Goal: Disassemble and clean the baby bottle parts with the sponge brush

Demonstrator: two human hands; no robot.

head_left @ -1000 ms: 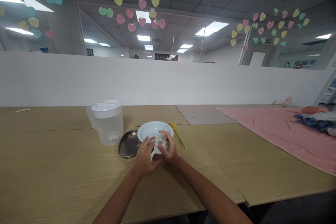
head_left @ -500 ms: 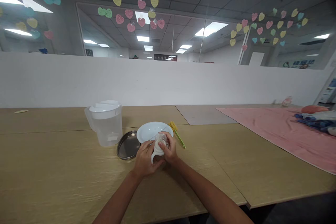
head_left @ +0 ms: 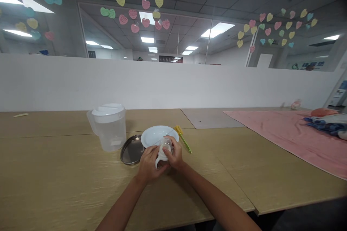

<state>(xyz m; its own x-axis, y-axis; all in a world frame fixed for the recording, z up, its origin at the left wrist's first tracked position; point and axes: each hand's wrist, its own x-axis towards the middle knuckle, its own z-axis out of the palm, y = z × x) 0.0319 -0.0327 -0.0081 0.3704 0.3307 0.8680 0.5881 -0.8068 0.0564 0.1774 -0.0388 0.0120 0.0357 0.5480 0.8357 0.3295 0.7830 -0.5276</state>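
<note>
Both of my hands are closed around a baby bottle [head_left: 162, 156] with a white collar, a curved white handle and a clear dome cap. My left hand [head_left: 149, 165] wraps its left side and lower part. On the other side, my right hand [head_left: 175, 153] grips near the cap, thumb across the front of the collar. Much of the bottle's body is hidden by the fingers. Just behind the hands lies a white bowl [head_left: 151, 134], and a round metal tray [head_left: 132, 149] is to its left. A brush with a yellow head and green handle [head_left: 186, 145] lies to the right.
A clear plastic pitcher [head_left: 112, 130] with a white lid stands at the left, holding liquid. A pink cloth [head_left: 276, 133] covers the right side of the table [head_left: 67, 177], with folded fabric on it. A low white wall [head_left: 168, 83] runs behind.
The bottle has tilted or shifted very slightly between my hands, its handle a little further left. Both hands keep their hold, and the other things stay in place.
</note>
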